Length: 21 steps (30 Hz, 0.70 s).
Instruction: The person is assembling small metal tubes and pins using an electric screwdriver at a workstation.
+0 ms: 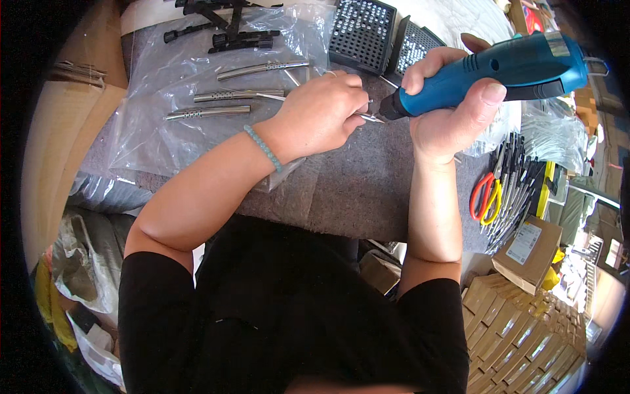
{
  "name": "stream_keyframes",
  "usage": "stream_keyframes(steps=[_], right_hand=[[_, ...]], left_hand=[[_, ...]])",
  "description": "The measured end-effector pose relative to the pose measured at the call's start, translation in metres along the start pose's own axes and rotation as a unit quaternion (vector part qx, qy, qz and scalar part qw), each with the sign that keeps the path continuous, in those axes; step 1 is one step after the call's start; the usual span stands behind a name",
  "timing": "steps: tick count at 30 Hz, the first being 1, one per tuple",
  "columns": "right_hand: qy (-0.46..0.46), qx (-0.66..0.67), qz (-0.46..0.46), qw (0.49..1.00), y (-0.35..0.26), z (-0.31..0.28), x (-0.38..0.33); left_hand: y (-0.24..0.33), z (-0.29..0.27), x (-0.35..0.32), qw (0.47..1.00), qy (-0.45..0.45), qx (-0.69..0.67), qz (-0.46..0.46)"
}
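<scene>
My right hand is wrapped round a blue electric screwdriver, whose dark nose points left and down. Close to that nose, my left hand is closed with thumb and fingers pinched on a slim shiny metal piece. Most of this piece is hidden by the fingers, and whether the driver's tip touches it I cannot tell. Left of my left hand, several curved chrome tubes with small holes lie on a clear plastic bag.
Two black perforated trays of small screws stand beyond my hands. Black plastic parts lie at the far left. To the right are red-and-yellow-handled pliers, several thin dark rods and a cardboard box. Grey cloth covers the table.
</scene>
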State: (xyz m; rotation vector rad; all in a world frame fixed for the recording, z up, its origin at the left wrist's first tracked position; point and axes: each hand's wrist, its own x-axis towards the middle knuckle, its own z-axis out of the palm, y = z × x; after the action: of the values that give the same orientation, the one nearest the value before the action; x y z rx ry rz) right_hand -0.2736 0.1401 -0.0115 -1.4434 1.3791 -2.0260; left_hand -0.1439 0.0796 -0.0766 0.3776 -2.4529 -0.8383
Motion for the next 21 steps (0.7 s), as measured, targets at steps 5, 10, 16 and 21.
stream_keyframes(steps=[5, 10, 16, 21], right_hand=[[-0.016, 0.006, 0.007, 1.0, 0.0, -0.001, 0.002], [-0.028, 0.018, 0.013, 0.999, 0.001, -0.001, 0.001], [-0.046, 0.037, 0.029, 0.998, 0.005, -0.006, 0.003], [-0.078, 0.084, 0.059, 0.992, 0.011, -0.008, 0.007]], left_hand=[[0.003, 0.001, 0.0, 1.0, 0.008, 0.005, -0.004], [0.002, 0.003, -0.001, 1.0, 0.012, -0.005, -0.005], [0.003, 0.001, -0.001, 1.0, 0.014, 0.001, 0.001], [0.0, 0.001, -0.002, 1.0, 0.026, 0.004, 0.014]])
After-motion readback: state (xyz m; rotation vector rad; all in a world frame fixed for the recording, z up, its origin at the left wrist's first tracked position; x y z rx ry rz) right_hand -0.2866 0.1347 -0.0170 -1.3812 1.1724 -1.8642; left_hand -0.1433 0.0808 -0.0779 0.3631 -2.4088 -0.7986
